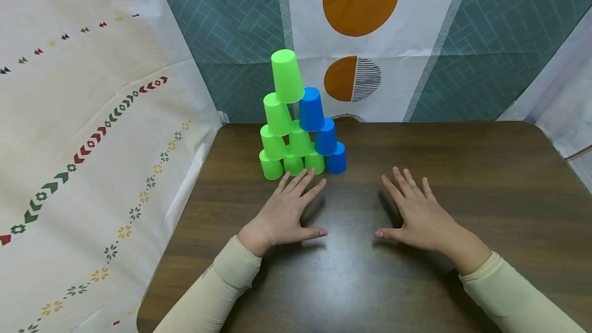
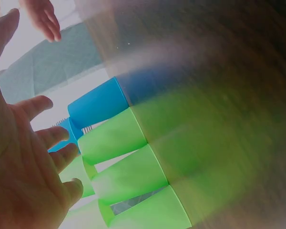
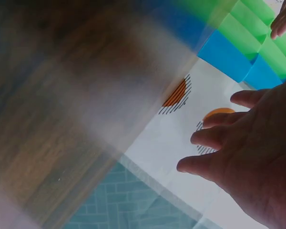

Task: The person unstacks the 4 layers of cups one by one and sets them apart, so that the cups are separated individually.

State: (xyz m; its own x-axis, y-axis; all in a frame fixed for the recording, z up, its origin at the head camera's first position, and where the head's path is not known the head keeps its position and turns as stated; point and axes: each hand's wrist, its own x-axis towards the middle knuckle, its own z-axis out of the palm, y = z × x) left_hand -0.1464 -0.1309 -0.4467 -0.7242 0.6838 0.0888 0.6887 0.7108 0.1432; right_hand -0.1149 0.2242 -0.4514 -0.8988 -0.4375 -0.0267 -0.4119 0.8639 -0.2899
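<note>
Green and blue plastic cups stand upside down in a four-level pyramid toward the back of the table. A single green cup (image 1: pixel 288 77) tops it. Blue cups run down its right side, among them an upper blue cup (image 1: pixel 311 109) and a bottom blue cup (image 1: pixel 336 158); the others are green, such as the bottom-left green cup (image 1: pixel 271 165). My left hand (image 1: pixel 284 216), fingers spread, is in front of the pyramid, fingertips overlapping the bottom row in the head view. To the right, my right hand (image 1: pixel 421 218) has its fingers spread too. Both hands hold nothing.
The brown wooden table (image 1: pixel 485 168) extends to both sides of the hands. Behind it hangs a teal and white patterned cloth (image 1: pixel 231 30), close to the pyramid's back. A cream embroidered cloth (image 1: pixel 92 168) drapes along the table's left edge.
</note>
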